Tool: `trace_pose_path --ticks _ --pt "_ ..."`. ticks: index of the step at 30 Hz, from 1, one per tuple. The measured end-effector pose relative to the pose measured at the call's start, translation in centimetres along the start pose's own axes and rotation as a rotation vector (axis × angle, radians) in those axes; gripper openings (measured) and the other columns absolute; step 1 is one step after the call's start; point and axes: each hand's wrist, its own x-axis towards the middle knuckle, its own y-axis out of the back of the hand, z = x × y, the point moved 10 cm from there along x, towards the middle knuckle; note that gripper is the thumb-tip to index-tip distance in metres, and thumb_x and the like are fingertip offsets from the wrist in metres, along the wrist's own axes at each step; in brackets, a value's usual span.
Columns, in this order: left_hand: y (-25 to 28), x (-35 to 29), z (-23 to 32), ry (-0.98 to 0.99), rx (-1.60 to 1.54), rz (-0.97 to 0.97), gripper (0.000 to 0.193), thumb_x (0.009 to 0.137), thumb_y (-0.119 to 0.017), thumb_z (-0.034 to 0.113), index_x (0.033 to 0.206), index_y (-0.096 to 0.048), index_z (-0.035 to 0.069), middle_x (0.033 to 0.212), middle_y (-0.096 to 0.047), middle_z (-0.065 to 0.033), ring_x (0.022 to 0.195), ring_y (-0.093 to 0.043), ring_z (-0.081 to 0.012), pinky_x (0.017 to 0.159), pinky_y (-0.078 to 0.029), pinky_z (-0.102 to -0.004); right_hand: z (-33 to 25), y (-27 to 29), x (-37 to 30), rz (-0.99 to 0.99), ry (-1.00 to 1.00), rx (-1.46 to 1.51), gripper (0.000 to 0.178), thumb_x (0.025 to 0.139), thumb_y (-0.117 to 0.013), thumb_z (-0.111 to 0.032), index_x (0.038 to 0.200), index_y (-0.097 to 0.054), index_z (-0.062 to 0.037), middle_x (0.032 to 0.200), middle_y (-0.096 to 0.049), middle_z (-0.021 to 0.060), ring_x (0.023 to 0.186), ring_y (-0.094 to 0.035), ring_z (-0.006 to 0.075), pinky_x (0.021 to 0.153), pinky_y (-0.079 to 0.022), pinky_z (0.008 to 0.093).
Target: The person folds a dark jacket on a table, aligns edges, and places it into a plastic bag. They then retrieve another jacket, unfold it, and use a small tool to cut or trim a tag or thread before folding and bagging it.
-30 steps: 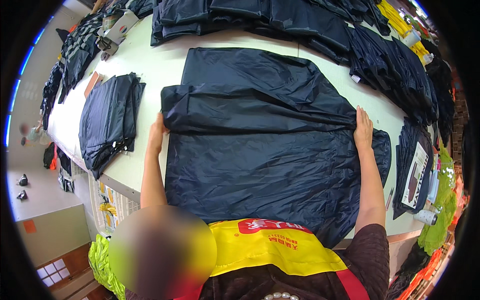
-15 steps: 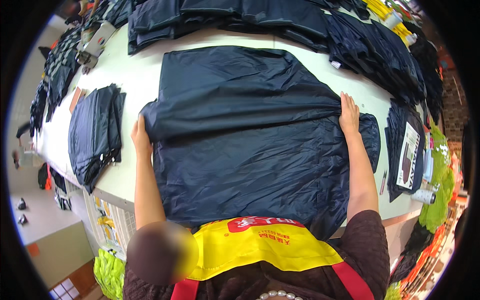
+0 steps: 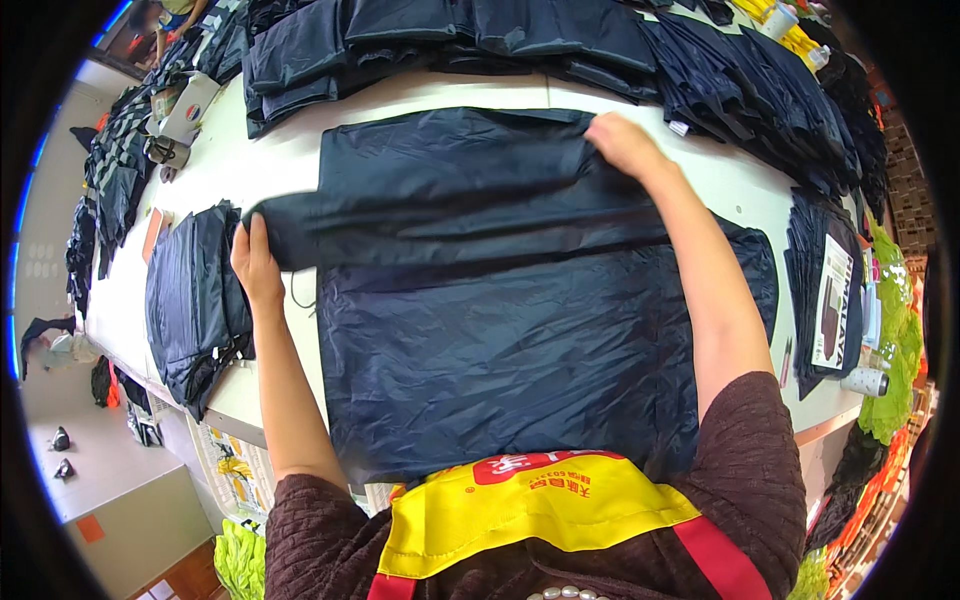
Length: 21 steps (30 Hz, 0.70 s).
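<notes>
A dark navy garment (image 3: pixel 480 360) of thin, shiny fabric lies spread on the white table in front of me, with a folded band across its middle. My left hand (image 3: pixel 257 265) grips a narrow end of the fabric, drawn out past the garment's left edge, thumb up and fingers wrapped under. At the far right corner, my right hand (image 3: pixel 628 145) is closed on the garment's edge. A thin loop of cord hangs below the drawn-out end on the left. Creases run over the near half, which reaches my yellow apron (image 3: pixel 540 510).
A stack of folded dark garments (image 3: pixel 200 300) stands close to my left hand. More dark garments (image 3: pixel 420 35) line the far side of the white table (image 3: pixel 290 110). On the right lie a dark pile with a printed sheet (image 3: pixel 832 300) and a thread spool (image 3: pixel 865 382).
My right hand has gone from the garment's right side to its far corner, away and leftward. My left hand has moved left, pulling the fabric end outward.
</notes>
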Motion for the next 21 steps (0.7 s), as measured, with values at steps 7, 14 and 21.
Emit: trace_pose_path --ticks 7,14,21 --pt "-7.7 6.4 -11.6 0.003 0.767 -0.199 0.027 0.089 -0.057 0.028 0.09 -0.061 0.002 0.075 -0.059 -0.017 0.069 -0.054 -0.0344 0.068 -0.045 -0.0352 5.0 1.2 0.4 0.216 -0.404 -0.095 0.021 0.089 -0.051 -0.02 0.099 -0.058 -0.0034 0.107 -0.056 0.0207 0.096 -0.056 0.0395 0.081 -0.046 0.0457" --pt "-10.3 4.7 -13.2 -0.109 1.094 -0.1 0.032 0.081 -0.063 0.033 0.103 -0.061 0.01 0.108 -0.06 -0.0109 0.105 -0.052 -0.0324 0.086 -0.043 -0.0415 0.5 -2.5 -7.2 0.118 -0.401 -0.397 0.071 0.084 -0.05 -0.054 0.14 -0.034 -0.0127 0.146 -0.029 0.0164 0.136 -0.023 0.0333 0.105 -0.015 0.0586" --pt "-10.9 8.3 -17.2 0.255 0.896 -0.257 0.075 0.061 -0.069 0.022 0.125 -0.043 -0.009 0.115 -0.055 -0.0298 0.104 -0.056 -0.0384 0.092 -0.044 -0.0399 8.8 0.3 -7.7 0.253 -0.534 0.149 0.08 0.07 -0.065 -0.032 0.137 -0.034 -0.0024 0.131 -0.044 0.0258 0.12 -0.045 0.0377 0.099 -0.036 0.0379"
